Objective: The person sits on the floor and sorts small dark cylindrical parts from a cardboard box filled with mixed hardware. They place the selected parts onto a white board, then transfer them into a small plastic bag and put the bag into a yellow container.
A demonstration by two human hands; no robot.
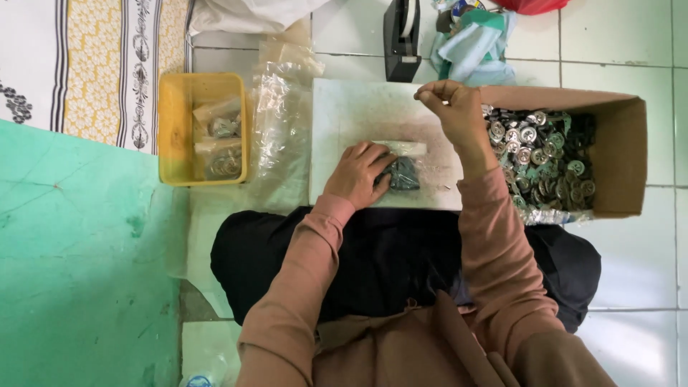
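Head view: left hand presses flat on a small packed bag at frame centre, its length running left-right; right hand, pinched on something tiny, hovers just above-right.

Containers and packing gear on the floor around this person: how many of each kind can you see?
Yellow plastic tray: 1
Brown cardboard box of round metal pieces: 1
Black tape dispenser: 1
White work board: 1
Filled clear bags in the yellow plastic tray, upper and lower: 2
Small bag under the left hand: 1
Total: 7
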